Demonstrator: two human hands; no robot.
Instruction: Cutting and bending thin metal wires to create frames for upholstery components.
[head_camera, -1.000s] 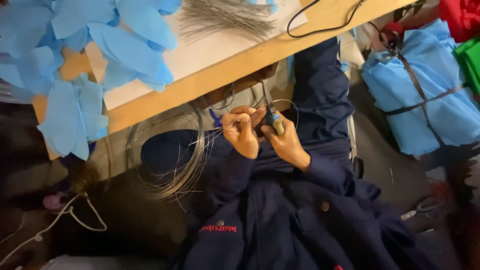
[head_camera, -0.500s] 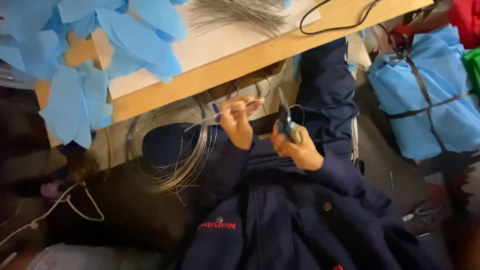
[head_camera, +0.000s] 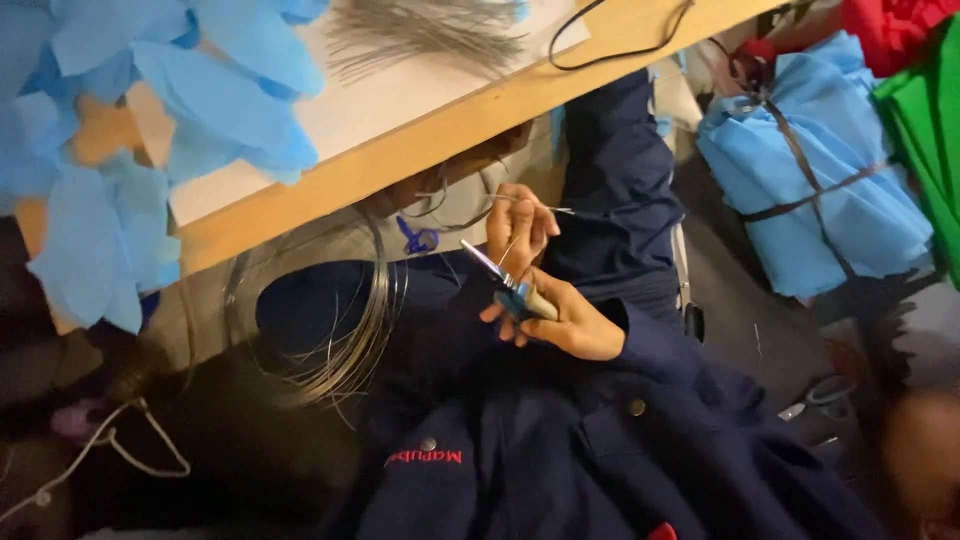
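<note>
Since the frame half a second before, the two hands had drawn closer together and shifted right in view; the tool hand had dropped to sit just below the wire hand, and the cut wire now pointed right instead of left.

The left hand was raised just near of the worktop edge, its fingers closed in a pinch on a short length of wire, which stuck out level to the right. The right hand lay just below it, fingers wrapped shut round the pale handles of a pair of pliers; the metal nose pointed up and left toward the left hand. Whether the nose was parted could not be told.

A large wire coil rested over the lap, left of the hands, its loops loose and splayed. On the worktop lay a bundle of cut wires at the far edge, and blue fabric pieces at the left. A tied blue bundle sat at the right.

Judged from its look, the wire was light, thin and springy, likely sharp at cut ends and slippery to bare fingers; a firm pinch close to the working point, as held, suited it best
</note>
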